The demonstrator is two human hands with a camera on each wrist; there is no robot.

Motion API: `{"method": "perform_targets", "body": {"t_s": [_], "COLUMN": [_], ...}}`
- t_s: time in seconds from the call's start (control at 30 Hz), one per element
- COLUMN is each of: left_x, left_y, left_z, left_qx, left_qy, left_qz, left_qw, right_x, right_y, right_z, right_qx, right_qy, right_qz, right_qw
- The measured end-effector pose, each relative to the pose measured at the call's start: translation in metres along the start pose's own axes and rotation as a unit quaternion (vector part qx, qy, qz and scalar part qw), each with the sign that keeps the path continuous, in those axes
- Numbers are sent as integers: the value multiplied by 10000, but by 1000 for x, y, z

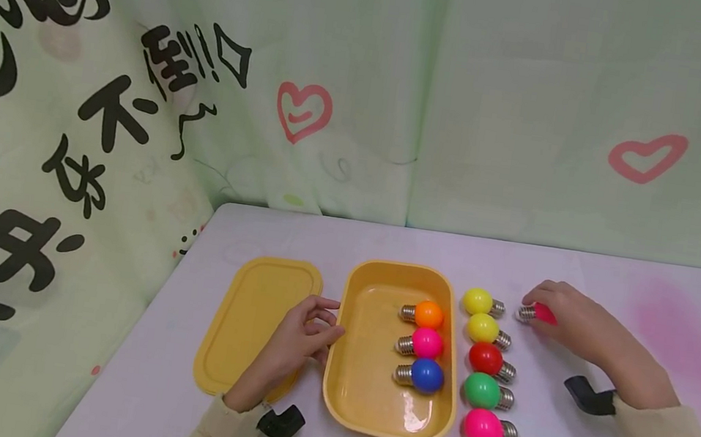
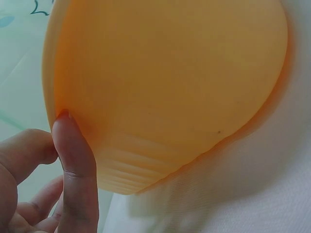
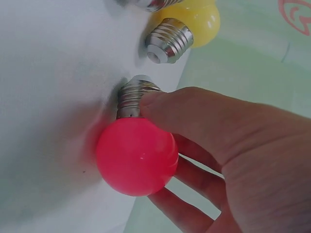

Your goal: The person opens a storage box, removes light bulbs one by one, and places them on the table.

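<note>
The right-hand grip (image 1: 567, 313) is drawn in around the pinkish-red bulb (image 3: 136, 158), its thumb set on the threaded metal base (image 3: 130, 102) and its fingers on the far side. The bulb is located at the right of the column of five loose bulbs (image 1: 485, 356) on the tabletop (image 1: 589, 276), base directed toward the farthest yellow bulb (image 1: 478, 301); whether it is clear of the surface cannot be determined. The left-hand grip (image 1: 305, 334) pinches the left rim of the yellow tray (image 1: 360, 397) between thumb and forefinger. Handling: the bulb is probably light and stiff. Its shell material cannot be confirmed; treat it as fragile. The smooth round globe is likely to slip or roll, whereas the ridged base should give better friction. Take hold at the base, support the globe loosely with the remaining fingers, and avoid squeezing the shell.
</note>
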State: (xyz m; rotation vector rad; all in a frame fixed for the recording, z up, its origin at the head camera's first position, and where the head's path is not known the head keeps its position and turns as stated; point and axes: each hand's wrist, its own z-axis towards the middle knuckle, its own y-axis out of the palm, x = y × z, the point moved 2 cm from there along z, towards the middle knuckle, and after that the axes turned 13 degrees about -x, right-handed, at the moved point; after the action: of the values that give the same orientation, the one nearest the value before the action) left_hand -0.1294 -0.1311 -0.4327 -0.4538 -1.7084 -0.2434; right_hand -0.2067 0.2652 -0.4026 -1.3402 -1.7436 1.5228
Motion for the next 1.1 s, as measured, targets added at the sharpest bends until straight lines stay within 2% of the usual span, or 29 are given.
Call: {"method": "perform_targets", "body": {"t_s": [0.37,0.67,0.87,1.1], "left_x": [0,-1,-1,-2], "left_y": [1,1,1,1], "left_z": [0,-1,-1,-1], "left_qx": [13,62,47,45], "left_qy": [9,-18,10,15], "left_qz": [85,198,203,190], "left_qw": [10000,9998,9998,9998], "right_x": [-19,-47,-64,-82], "right_y": [-5,-12,-13,-17], "right_z": [0,-2,2,3], "right_qx": [109,333,296,250], "right_qy": [22,-308,-262,-439], "right_qz": [193,72,126,226], "right_qw": [9998,9989,9991,9985]}}
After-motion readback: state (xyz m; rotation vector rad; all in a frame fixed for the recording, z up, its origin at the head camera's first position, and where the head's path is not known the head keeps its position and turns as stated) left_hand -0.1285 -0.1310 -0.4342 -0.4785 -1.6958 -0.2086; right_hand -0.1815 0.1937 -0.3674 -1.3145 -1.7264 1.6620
